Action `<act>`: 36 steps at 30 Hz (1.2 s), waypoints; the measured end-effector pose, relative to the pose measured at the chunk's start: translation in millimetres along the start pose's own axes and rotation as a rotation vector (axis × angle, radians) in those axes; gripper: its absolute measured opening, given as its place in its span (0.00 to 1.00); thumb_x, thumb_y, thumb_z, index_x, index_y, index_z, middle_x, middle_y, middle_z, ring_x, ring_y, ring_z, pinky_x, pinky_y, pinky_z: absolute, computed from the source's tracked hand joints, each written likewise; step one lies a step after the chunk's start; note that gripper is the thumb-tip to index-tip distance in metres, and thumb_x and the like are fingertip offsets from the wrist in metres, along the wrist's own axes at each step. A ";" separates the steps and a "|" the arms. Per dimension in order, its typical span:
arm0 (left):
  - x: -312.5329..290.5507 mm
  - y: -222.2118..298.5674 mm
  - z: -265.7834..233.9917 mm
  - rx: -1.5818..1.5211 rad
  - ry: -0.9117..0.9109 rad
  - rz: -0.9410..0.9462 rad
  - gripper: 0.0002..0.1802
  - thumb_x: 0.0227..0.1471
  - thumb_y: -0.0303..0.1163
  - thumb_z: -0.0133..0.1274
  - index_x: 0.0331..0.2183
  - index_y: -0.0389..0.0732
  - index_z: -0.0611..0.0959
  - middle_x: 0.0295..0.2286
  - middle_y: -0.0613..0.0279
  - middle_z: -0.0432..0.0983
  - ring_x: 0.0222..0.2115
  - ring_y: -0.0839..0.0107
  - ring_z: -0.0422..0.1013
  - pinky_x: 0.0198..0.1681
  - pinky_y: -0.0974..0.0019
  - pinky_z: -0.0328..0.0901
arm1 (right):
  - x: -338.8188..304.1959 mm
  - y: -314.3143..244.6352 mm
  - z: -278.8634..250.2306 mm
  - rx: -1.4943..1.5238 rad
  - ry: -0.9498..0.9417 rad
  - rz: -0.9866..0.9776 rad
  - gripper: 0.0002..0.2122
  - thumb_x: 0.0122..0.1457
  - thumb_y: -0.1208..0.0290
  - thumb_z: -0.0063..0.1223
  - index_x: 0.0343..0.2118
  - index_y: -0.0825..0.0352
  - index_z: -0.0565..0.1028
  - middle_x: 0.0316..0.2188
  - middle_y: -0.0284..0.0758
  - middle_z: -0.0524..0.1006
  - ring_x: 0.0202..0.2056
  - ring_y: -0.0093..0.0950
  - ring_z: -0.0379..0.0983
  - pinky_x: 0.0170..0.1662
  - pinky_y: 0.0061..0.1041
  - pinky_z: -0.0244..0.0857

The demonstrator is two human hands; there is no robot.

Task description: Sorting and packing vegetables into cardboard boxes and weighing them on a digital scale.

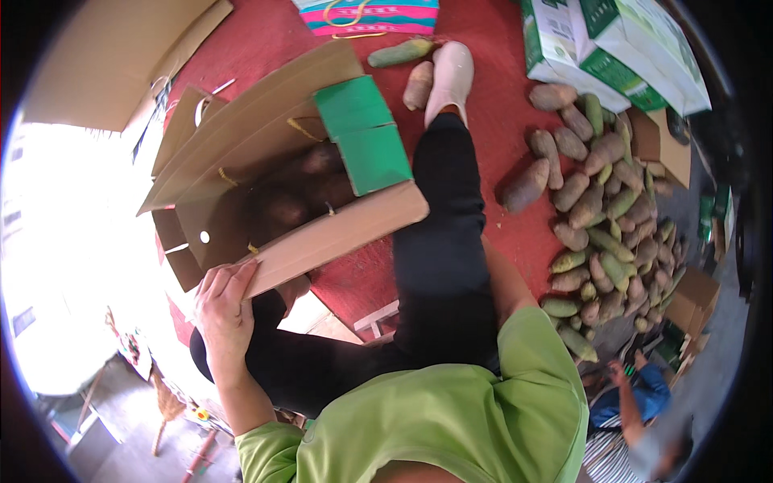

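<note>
The cardboard box [282,185] lay tilted on the red mat [266,36] beside our outstretched leg [439,209], its flaps spread wide and dark sweet potatoes [294,197] resting inside. Our left hand [224,302] gripped the edge of the nearest brown flap, fingers curled over it. Our right hand was out of sight, so we could not tell its state. A heap of sweet potatoes [600,217] sprawled to our right, near green-and-white cartons [612,44].

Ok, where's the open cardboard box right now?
In the head view the open cardboard box sits left of centre on the red mat, tipped, with dark tubers inside. The left hand grips its lower flap, beside the outstretched black-trousered leg.
</note>
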State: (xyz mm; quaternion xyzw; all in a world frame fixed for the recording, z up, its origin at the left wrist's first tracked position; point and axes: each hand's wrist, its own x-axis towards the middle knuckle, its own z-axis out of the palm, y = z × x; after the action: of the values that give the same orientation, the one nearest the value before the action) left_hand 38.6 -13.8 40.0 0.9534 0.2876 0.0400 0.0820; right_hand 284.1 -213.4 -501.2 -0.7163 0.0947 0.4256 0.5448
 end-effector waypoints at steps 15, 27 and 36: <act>-5.5 -10.7 0.1 -0.022 0.006 0.021 0.19 0.31 0.27 0.59 0.34 0.43 0.81 0.28 0.65 0.75 0.33 0.65 0.71 0.36 0.60 0.65 | -258.9 -346.3 -101.8 -0.417 0.186 -0.735 0.39 0.34 0.74 0.70 0.53 0.72 0.63 0.45 0.37 0.71 0.46 0.30 0.68 0.51 0.29 0.63; -2.3 -6.7 -1.9 -0.052 -0.010 0.024 0.13 0.42 0.23 0.48 0.33 0.41 0.82 0.29 0.59 0.76 0.34 0.59 0.71 0.39 0.59 0.66 | -354.8 -459.9 100.2 -0.735 -0.392 -1.448 0.34 0.30 0.68 0.68 0.47 0.65 0.68 0.42 0.42 0.72 0.45 0.37 0.70 0.49 0.34 0.65; -2.4 -3.2 -0.6 -0.097 -0.033 0.027 0.12 0.45 0.22 0.49 0.34 0.37 0.81 0.28 0.55 0.75 0.32 0.57 0.71 0.36 0.58 0.66 | -329.8 -417.4 162.4 -1.475 -0.433 -1.075 0.21 0.43 0.70 0.60 0.44 0.62 0.73 0.42 0.41 0.74 0.46 0.39 0.72 0.42 0.42 0.66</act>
State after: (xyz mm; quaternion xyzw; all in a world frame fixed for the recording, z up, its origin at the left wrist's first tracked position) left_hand 34.9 -12.4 40.0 0.9525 0.2712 0.0394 0.1325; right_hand 247.6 -19.7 18.9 -0.7336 -0.6463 0.1932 0.0824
